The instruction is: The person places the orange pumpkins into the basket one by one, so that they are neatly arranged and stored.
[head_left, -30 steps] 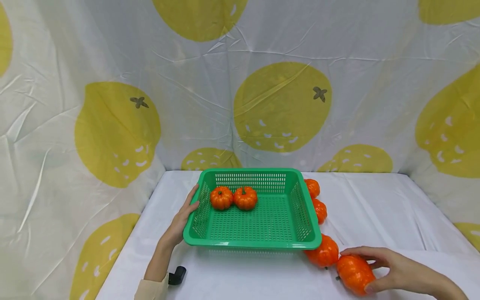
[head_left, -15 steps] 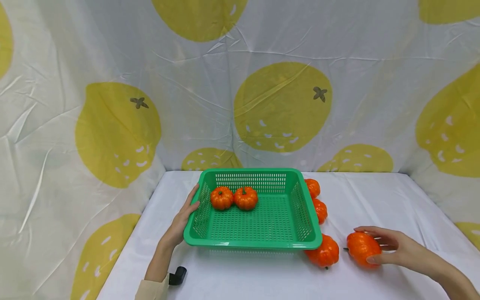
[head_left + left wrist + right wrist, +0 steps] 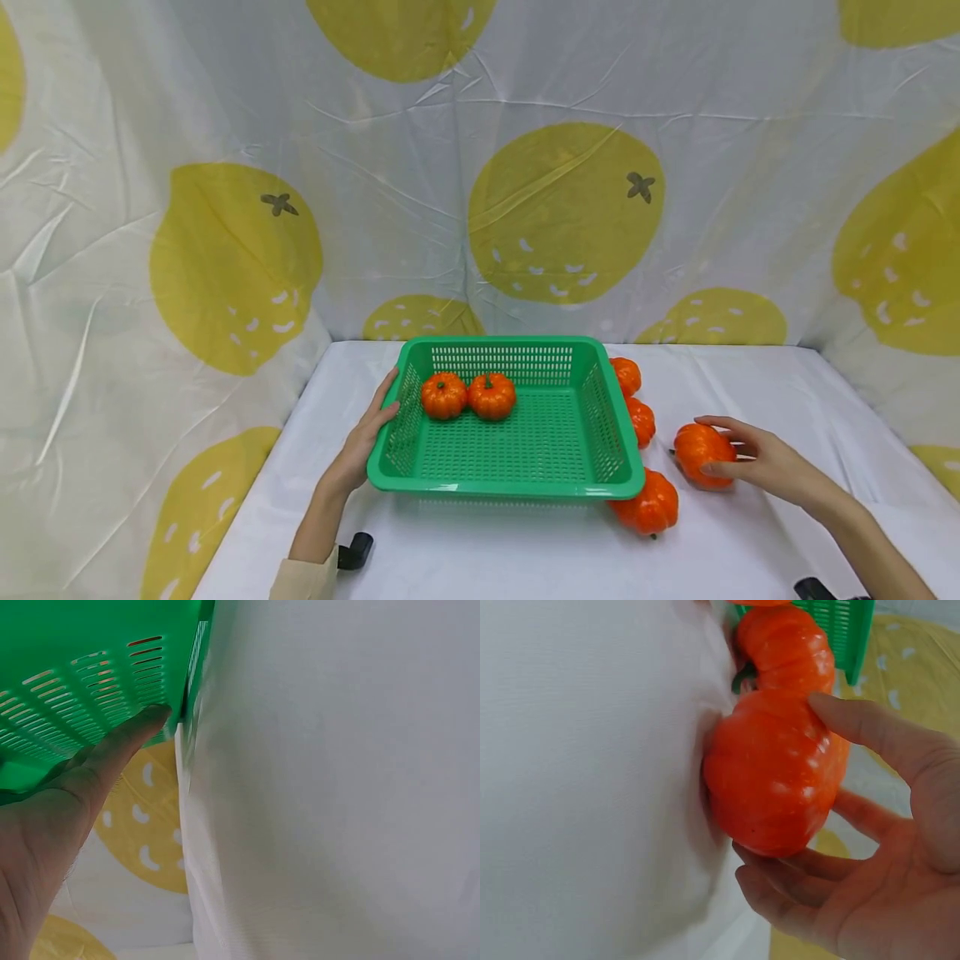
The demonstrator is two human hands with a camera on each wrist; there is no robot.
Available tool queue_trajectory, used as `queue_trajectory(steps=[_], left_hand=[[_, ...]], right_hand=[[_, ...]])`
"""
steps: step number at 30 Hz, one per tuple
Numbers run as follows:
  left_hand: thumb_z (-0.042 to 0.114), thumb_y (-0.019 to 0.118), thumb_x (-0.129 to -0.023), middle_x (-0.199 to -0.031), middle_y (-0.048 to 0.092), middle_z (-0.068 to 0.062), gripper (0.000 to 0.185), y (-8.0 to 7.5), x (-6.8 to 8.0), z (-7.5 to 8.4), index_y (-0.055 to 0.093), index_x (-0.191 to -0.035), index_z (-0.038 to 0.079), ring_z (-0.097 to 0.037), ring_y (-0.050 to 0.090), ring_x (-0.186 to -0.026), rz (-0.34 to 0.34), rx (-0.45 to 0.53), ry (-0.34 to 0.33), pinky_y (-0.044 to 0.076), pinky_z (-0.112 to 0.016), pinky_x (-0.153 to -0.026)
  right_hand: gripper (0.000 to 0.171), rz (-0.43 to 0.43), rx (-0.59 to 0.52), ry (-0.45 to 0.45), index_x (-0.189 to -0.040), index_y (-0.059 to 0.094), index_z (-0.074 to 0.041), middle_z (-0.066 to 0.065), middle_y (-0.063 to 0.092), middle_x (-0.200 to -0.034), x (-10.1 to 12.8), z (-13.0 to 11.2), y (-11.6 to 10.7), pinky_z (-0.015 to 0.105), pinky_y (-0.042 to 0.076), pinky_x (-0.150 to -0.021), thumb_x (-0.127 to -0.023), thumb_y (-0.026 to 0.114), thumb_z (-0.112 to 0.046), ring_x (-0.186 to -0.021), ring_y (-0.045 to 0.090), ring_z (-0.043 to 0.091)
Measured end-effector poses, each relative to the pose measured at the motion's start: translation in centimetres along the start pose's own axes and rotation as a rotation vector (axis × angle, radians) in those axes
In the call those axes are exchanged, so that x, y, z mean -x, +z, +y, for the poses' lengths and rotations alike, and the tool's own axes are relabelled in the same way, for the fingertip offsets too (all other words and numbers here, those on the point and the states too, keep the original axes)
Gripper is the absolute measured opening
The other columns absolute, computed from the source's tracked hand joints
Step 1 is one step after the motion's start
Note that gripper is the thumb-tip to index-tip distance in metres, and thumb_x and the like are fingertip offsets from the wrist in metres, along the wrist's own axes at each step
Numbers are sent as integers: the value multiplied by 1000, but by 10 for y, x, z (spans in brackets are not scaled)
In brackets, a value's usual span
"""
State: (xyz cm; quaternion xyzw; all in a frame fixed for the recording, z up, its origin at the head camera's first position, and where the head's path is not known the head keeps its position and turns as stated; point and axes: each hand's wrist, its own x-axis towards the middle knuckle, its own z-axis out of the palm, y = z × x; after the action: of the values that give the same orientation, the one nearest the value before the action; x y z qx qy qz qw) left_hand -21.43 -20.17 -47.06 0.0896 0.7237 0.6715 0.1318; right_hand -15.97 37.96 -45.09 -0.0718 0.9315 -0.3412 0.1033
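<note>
In the head view a green plastic basket (image 3: 510,487) stands mid-table with two small orange pumpkins (image 3: 443,396) (image 3: 492,396) at its left inside. My left hand (image 3: 360,446) holds its left side, thumb over the rim. The left wrist view shows a finger (image 3: 127,742) along the slotted outer wall. My right hand (image 3: 761,458) grips a larger orange-red pumpkin (image 3: 701,454) to the right of the basket. In the right wrist view, thumb and fingers lie round this pumpkin (image 3: 772,772), which is close to the white cloth.
Along the basket's right side lie three more pumpkins (image 3: 649,504) (image 3: 640,422) (image 3: 626,377), partly hidden by its rim. White cloth (image 3: 495,554) covers the table. A lemon-print curtain (image 3: 390,200) rises behind it. A black strap fitting (image 3: 356,550) shows at the left wrist.
My right hand has carried its pumpkin away from the front pumpkin, first rightward and back, then farther back and slightly left. The left hand and the basket have stayed put.
</note>
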Motion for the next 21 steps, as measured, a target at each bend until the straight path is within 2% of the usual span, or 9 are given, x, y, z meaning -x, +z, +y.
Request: queue_trajectory(steps=[2,8,12,17,19,21], left_hand=[[37,32,-113,-176,-7,2,59,0,0,0,5,-165,45,-33,8,-158,1,2,-2,23,-47,-119],[37,32,-113,-176,-7,2,59,1,0,0,5,-165,44,-33,7,-158,6,7,-10,23,-48,-120],[38,33,-113,-176,-7,2,60,1,-1,0,6,-165,45,-33,9,-158,4,14,-17,26,-44,-118],[37,34,-113,-176,-6,2,60,1,-1,0,6,-165,45,-32,9,-158,6,21,-15,26,-43,-117],[37,34,-113,-176,-6,3,60,1,-1,0,6,-165,45,-31,9,-158,8,20,-15,25,-44,-118],[37,34,-113,-176,-6,3,60,1,-1,0,6,-165,45,-31,9,-158,9,17,-16,25,-43,-118]], right_hand=[[69,-19,-1,6,-150,46,0,37,54,-138,-4,-2,0,55,58,-86,-95,74,-29,-114,62,46],[69,-39,41,-14,-146,48,2,30,60,-134,-11,-10,4,57,58,-86,-92,77,-30,-114,60,41],[71,-7,156,-2,-141,53,3,29,61,-127,-16,-17,5,58,58,-83,-87,82,-34,-108,60,40],[75,47,376,-2,-129,65,2,21,64,-103,-21,-32,3,52,58,-73,-74,90,-42,-91,60,31],[75,58,411,1,-126,67,2,18,65,-99,-22,-37,1,50,58,-72,-71,92,-42,-88,59,29],[74,62,398,-4,-125,66,4,18,66,-100,-23,-40,0,50,59,-73,-71,92,-39,-89,60,30]])
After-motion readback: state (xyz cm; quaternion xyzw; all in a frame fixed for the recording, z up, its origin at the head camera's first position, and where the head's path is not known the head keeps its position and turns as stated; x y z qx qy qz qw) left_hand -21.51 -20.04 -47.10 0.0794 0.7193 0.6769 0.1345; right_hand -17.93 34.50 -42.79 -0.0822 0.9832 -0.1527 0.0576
